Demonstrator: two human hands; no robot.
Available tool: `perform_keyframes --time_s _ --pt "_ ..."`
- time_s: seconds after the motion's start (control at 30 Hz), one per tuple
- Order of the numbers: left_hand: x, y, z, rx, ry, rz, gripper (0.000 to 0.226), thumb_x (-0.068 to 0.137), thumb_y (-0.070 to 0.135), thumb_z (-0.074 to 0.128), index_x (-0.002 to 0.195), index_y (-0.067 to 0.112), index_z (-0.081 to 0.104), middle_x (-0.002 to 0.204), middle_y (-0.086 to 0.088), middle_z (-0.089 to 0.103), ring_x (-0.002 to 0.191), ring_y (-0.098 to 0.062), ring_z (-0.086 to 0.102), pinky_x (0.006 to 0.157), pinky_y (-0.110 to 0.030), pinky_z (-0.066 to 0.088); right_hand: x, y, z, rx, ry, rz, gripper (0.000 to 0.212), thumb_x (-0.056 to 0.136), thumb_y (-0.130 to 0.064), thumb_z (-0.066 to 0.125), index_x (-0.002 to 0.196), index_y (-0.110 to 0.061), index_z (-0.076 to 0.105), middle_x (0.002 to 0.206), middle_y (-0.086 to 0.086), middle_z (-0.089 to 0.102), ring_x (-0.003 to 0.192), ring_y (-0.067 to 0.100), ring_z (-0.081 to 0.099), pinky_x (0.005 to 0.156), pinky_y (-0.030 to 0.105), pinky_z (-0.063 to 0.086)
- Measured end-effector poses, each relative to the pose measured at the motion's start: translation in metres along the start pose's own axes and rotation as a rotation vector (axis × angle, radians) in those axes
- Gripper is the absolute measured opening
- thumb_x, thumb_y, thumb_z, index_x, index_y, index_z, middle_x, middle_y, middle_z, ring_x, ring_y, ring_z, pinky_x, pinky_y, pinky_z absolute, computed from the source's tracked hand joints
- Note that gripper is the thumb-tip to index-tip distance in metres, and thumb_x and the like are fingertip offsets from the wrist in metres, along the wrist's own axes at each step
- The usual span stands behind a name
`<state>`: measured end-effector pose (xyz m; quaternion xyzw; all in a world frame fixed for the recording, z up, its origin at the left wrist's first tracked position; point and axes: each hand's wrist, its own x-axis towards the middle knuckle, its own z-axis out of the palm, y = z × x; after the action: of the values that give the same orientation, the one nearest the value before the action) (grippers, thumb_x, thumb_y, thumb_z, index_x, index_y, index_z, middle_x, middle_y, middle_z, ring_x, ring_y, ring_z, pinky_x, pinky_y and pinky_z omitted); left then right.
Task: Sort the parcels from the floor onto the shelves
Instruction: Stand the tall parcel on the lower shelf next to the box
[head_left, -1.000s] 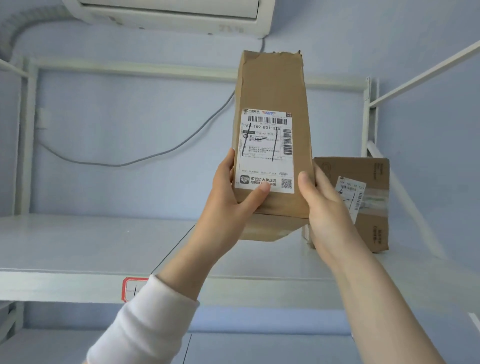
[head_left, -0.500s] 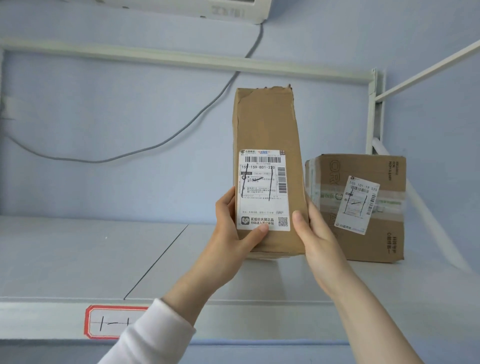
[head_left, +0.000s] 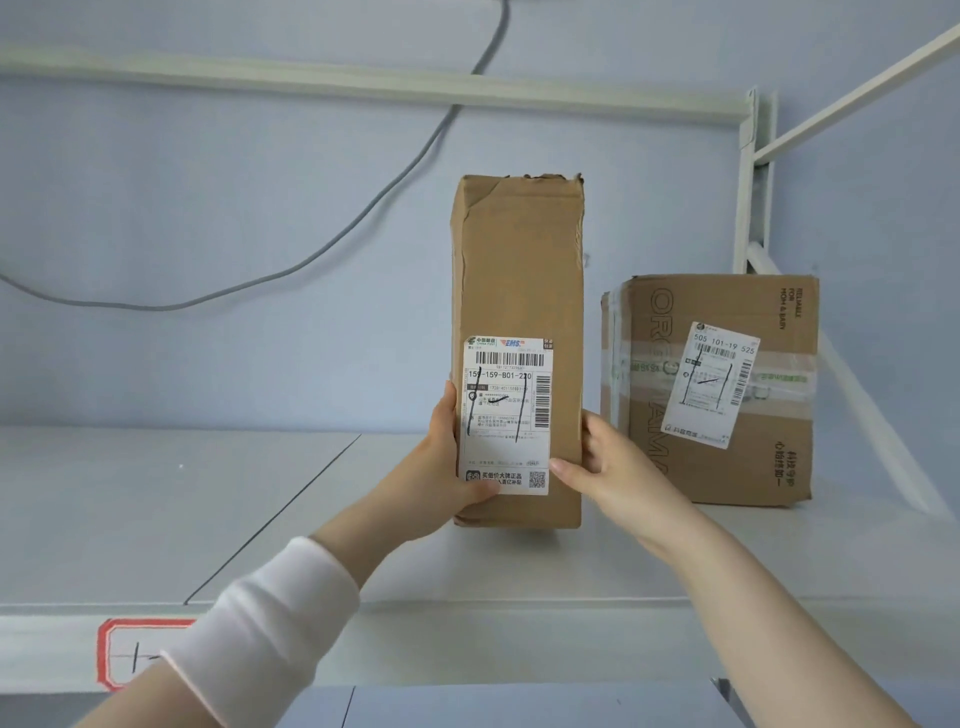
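Cardboard parcel (head_left: 519, 270), the tall one, is down now. A second ago I had it up in the air in front of the wall, and now its bottom edge looks to be sitting on the shelf (head_left: 156, 519), standing upright. The view has also closed in on the shelf since then.

Both hands are wrapped round its lower part. My left hand (head_left: 447, 467) grips the left edge with the thumb laid across the bottom of the white shipping label (head_left: 506, 415). My right hand (head_left: 608, 467) holds the right edge, thumb tip touching the label's lower corner and the fingers curled round the side out of sight.

Just to the right is a squatter taped box (head_left: 727, 306) with its own label stuck on crooked. It's near but apart from the tall parcel, and my right hand sits in the gap between them.

The shelf is pale grey metal with a seam running across it, and a red-bordered tag (head_left: 119, 654) on its front lip is half hidden by my white sleeve (head_left: 270, 623). Behind is a light blue wall with a grey cable (head_left: 363, 218) sagging across it, and a white upright post (head_left: 748, 208) at the right.
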<state>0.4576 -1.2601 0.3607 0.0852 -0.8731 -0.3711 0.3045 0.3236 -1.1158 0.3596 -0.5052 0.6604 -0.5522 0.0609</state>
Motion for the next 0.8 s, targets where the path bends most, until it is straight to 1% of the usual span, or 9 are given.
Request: perform_keyframes --time_s 0.07,0.13,0.2,0.27,0.4,0.5,0.6,0.73,0.8 --pt "0.007 -0.007 -0.002 0.029 -0.014 -0.039 0.106 0.083 0.008 0.066 0.148 0.027 -0.015 0.151 0.014 0.026 0.136 -0.010 0.033 0.113 -0.037 0.030 0.008 0.004 0.000 -0.012 -0.016 0.026 0.058 0.090 -0.004 0.058 0.140 -0.020 0.035 0.131 -0.009 0.055 0.118 0.006 0.054 0.104 0.027 0.040" --pt "0.013 -0.012 -0.003 0.053 -0.020 -0.060 0.105 0.083 0.007 0.066 0.148 0.024 -0.016 0.150 0.012 0.027 0.134 -0.013 0.035 0.113 -0.037 0.031 0.017 0.009 0.000 -0.021 -0.026 0.046 0.064 0.087 -0.002 0.060 0.143 -0.016 0.031 0.137 -0.002 0.052 0.122 0.010 0.052 0.107 0.031 0.039" --pt "0.019 -0.017 -0.003 0.085 -0.015 -0.082 0.105 0.084 0.006 0.065 0.148 0.022 -0.016 0.149 0.011 0.029 0.133 -0.015 0.037 0.111 -0.036 0.032 0.027 0.014 0.002 -0.044 -0.042 0.064 0.068 0.085 -0.002 0.063 0.143 -0.016 0.030 0.139 0.000 0.051 0.124 0.012 0.051 0.109 0.034 0.038" --pt "0.024 -0.024 -0.003 0.117 -0.015 -0.109 0.105 0.084 0.005 0.064 0.147 0.021 -0.018 0.146 0.006 0.035 0.129 -0.020 0.043 0.109 -0.038 0.036 0.036 0.020 0.004 -0.056 -0.052 0.087 0.070 0.083 -0.001 0.065 0.142 -0.014 0.030 0.140 0.002 0.050 0.124 0.014 0.052 0.109 0.036 0.038" --pt "0.037 -0.038 -0.010 0.126 -0.011 -0.150 0.106 0.083 0.004 0.065 0.147 0.024 -0.017 0.141 -0.003 0.045 0.124 -0.025 0.049 0.106 -0.042 0.039 0.052 0.029 0.010 -0.056 -0.057 0.117 0.062 0.082 0.000 0.066 0.136 -0.012 0.037 0.138 0.002 0.052 0.122 0.015 0.053 0.107 0.034 0.040" --pt "0.044 -0.044 -0.015 0.117 -0.002 -0.170 0.104 0.082 0.003 0.066 0.147 0.025 -0.012 0.141 0.001 0.045 0.123 -0.025 0.050 0.106 -0.042 0.039 0.065 0.032 0.015 -0.087 -0.052 0.126 0.061 0.082 -0.001 0.067 0.134 -0.012 0.039 0.136 0.002 0.053 0.121 0.015 0.054 0.107 0.036 0.040" --pt "0.051 -0.050 -0.018 0.143 0.001 -0.190 0.102 0.083 0.004 0.066 0.147 0.024 -0.010 0.138 -0.001 0.048 0.121 -0.026 0.051 0.104 -0.043 0.041 0.076 0.034 0.019 -0.129 -0.047 0.142 0.062 0.081 -0.003 0.068 0.134 -0.012 0.038 0.135 0.003 0.054 0.120 0.018 0.054 0.107 0.038 0.040" --pt "0.061 -0.054 -0.020 0.197 0.009 -0.223 0.100 0.084 0.006 0.066 0.147 0.024 -0.010 0.133 -0.004 0.049 0.117 -0.031 0.054 0.096 -0.043 0.048 0.088 0.037 0.022 -0.193 -0.049 0.162 0.060 0.082 -0.007 0.069 0.133 -0.013 0.037 0.135 0.003 0.053 0.120 0.020 0.054 0.106 0.041 0.040" --pt "0.065 -0.055 -0.021 0.195 -0.002 -0.263 0.096 0.084 0.005 0.065 0.147 0.024 -0.004 0.125 -0.003 0.051 0.115 -0.034 0.055 0.089 -0.043 0.052 0.094 0.037 0.022 -0.224 -0.053 0.166 0.061 0.081 -0.009 0.069 0.133 -0.013 0.037 0.136 0.002 0.051 0.122 0.020 0.052 0.105 0.042 0.041"
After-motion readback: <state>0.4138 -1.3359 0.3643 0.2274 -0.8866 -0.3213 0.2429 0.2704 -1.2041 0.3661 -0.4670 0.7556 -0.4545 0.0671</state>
